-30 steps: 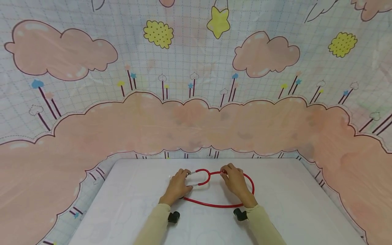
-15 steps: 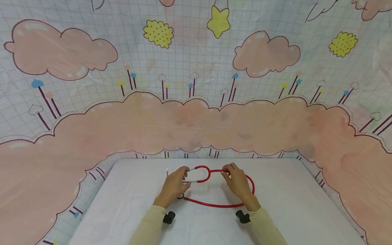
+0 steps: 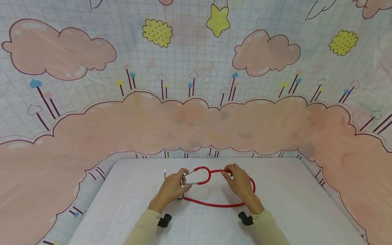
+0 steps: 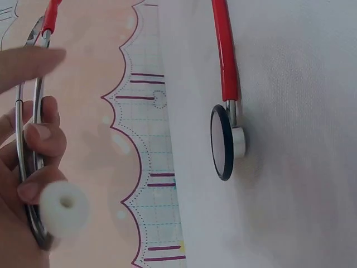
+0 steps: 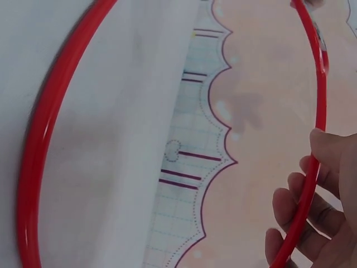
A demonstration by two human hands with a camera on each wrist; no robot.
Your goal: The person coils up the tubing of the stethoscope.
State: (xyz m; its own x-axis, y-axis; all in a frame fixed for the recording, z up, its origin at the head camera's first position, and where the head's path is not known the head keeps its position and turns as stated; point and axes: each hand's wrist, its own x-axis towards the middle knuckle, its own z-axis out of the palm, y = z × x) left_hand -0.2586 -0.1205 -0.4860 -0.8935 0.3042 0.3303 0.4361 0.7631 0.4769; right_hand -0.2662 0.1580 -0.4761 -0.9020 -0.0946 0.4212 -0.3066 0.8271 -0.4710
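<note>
A stethoscope with red tubing [image 3: 214, 205] loops across the white table in the head view. My left hand [image 3: 171, 186] grips its metal ear tubes [image 4: 38, 120], fingers curled round them. One white ear tip [image 4: 64, 209] sticks out close to the left wrist camera; the other is hidden. My right hand [image 3: 240, 182] pinches the red tube just past the Y-shaped fork, and the tube runs across its curled fingers [image 5: 321, 215]. The round, dark-rimmed chest piece [image 4: 222, 142] stands on edge at the tube's end, below my left hand, mostly hidden in the head view.
The white table [image 3: 306, 204] reaches back to a cloth backdrop [image 3: 196, 126] printed with clouds and stars. That cloth also hangs along both sides. Black wrist cameras [image 3: 164, 220] sit below the sleeves.
My left hand has shifted left and slightly toward me with the ear tubes, and a white ear tip now shows beyond it. My right hand has edged right. The near tube loop stays put.
</note>
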